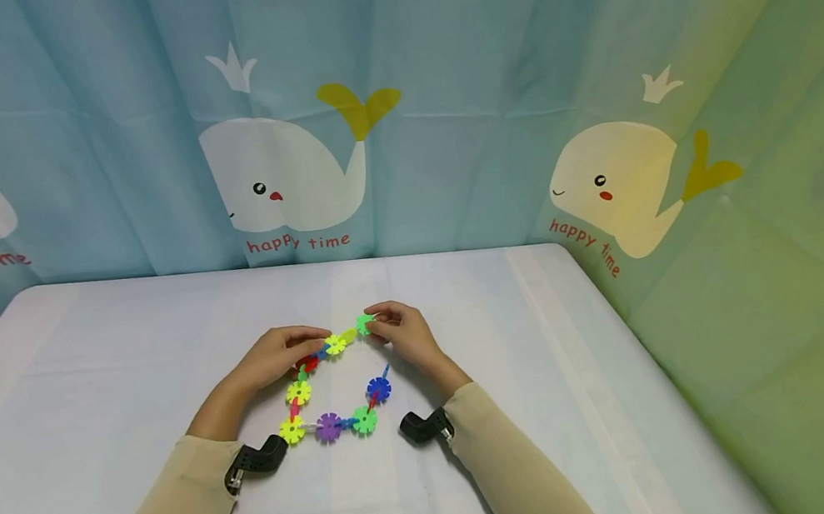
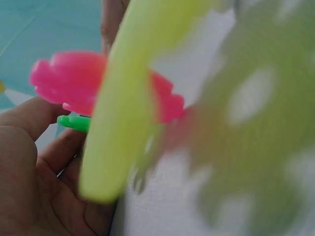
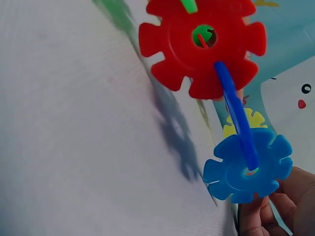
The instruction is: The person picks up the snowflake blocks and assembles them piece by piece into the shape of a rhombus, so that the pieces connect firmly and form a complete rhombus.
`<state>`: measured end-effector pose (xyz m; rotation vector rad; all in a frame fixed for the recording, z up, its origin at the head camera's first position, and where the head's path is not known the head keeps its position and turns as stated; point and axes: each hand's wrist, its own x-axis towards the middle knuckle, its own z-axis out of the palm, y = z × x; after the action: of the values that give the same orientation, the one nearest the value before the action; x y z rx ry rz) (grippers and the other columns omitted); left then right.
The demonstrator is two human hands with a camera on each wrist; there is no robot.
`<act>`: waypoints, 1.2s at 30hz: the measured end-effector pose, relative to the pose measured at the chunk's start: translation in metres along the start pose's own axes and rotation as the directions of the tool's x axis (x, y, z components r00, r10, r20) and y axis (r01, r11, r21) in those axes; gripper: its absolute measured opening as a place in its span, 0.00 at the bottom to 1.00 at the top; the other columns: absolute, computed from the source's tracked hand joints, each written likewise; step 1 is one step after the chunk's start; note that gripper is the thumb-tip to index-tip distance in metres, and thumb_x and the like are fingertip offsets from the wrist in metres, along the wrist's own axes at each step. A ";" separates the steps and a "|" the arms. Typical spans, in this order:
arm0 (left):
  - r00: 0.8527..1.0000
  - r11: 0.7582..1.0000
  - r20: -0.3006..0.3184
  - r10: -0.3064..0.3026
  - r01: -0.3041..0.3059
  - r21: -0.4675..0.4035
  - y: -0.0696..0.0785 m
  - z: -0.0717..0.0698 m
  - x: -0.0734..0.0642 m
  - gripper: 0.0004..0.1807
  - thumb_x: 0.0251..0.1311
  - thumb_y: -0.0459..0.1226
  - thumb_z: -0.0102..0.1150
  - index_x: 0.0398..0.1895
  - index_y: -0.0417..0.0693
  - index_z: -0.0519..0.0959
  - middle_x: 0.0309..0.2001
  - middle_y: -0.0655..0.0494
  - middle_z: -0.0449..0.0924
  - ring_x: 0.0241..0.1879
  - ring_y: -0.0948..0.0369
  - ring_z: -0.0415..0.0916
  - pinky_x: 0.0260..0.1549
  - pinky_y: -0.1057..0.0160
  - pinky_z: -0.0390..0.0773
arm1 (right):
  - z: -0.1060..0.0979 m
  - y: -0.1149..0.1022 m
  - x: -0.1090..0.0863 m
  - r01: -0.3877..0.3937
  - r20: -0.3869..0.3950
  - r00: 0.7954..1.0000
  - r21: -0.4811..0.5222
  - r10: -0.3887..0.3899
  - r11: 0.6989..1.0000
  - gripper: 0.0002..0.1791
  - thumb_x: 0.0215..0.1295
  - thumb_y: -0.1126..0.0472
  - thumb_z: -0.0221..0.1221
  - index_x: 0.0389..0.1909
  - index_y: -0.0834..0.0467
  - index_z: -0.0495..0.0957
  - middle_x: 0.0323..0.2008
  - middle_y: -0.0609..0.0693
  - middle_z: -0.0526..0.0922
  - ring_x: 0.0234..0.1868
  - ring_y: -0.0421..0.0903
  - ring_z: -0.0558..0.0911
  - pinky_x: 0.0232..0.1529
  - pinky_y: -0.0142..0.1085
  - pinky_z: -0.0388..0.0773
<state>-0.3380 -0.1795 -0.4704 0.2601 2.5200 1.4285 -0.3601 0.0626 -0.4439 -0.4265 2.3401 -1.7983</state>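
A chain of coloured snowflake discs, notched and slotted edge to edge, lies in an open loop on the table. My left hand point(image 1: 281, 356) grips its upper part, beside a yellow disc point(image 1: 335, 345) and a red disc point(image 1: 307, 364). My right hand point(image 1: 407, 334) pinches a green disc point(image 1: 364, 324) at the upper end, close to a yellow-green disc point(image 1: 348, 336); whether these two are joined I cannot tell. In the left wrist view, a pink disc point(image 2: 74, 81) stands before the thumb. The right wrist view has a light blue disc point(image 3: 231, 167) before the fingers.
The loop's lower side holds a purple disc point(image 1: 329, 427), and a dark blue disc point(image 1: 378, 389) stands near its free right end. The table point(image 1: 126, 337) has a white cover. Behind and to the right hangs a whale-print curtain point(image 1: 438, 78).
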 end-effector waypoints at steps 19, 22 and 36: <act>0.998 0.995 -0.040 0.046 -0.042 0.094 0.007 0.013 0.004 0.25 0.68 0.53 0.55 0.60 0.50 0.79 0.58 0.47 0.80 0.58 0.50 0.75 0.58 0.46 0.73 | 0.006 0.034 0.015 -0.043 0.016 0.999 0.090 0.042 0.995 0.16 0.66 0.67 0.61 0.53 0.69 0.78 0.37 0.58 0.84 0.31 0.38 0.84 0.41 0.37 0.84; 0.998 0.995 -0.053 0.034 -0.028 0.097 0.009 0.016 0.005 0.24 0.68 0.54 0.55 0.60 0.52 0.79 0.56 0.49 0.81 0.56 0.51 0.76 0.56 0.47 0.74 | 0.006 0.033 0.015 -0.047 0.017 0.999 0.102 0.046 0.994 0.15 0.66 0.68 0.60 0.52 0.69 0.79 0.36 0.55 0.84 0.30 0.37 0.84 0.39 0.34 0.84; 0.989 0.997 -0.142 -0.038 0.046 0.056 0.014 0.021 0.004 0.26 0.69 0.56 0.53 0.58 0.50 0.81 0.57 0.48 0.81 0.59 0.49 0.76 0.58 0.46 0.74 | 0.009 0.028 0.014 -0.077 0.011 0.997 0.166 0.076 0.983 0.14 0.64 0.71 0.60 0.50 0.70 0.78 0.32 0.51 0.83 0.28 0.37 0.83 0.33 0.27 0.81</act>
<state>-0.3352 -0.1536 -0.4692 0.1193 2.6660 1.4044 -0.3739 0.0568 -0.4721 -0.3131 2.1496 -1.9340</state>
